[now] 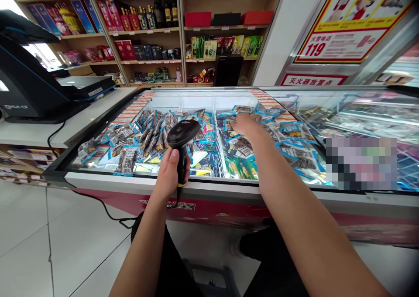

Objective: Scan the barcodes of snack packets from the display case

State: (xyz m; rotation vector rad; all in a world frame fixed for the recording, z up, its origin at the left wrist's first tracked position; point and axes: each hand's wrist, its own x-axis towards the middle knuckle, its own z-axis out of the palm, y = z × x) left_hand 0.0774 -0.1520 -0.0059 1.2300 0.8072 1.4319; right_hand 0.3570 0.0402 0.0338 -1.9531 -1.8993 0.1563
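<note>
My left hand (170, 168) is wrapped round the handle of a black barcode scanner (183, 132), held upright above the front rim of a chest freezer (209, 184). Farther in, my right hand (248, 125) reaches over the freezer's middle, palm down, at the snack packets there. Its thumb stands apart, while the other fingertips are partly hidden; no packet shows lifted in it. Blue-edged clear packets with brown contents (126, 159) lie heaped left of my left hand. More such packets (299, 155) lie to the right. Green and yellow packets (240, 168) show beneath my right wrist.
A white wire divider (219, 148) splits the freezer. At left, a black checkout machine (36, 83) stands on a counter (49, 133). The scanner's black cable (101, 203) hangs down the front. Stocked shelves (147, 31) rise behind; a fire-phone sign (340, 44) is at right.
</note>
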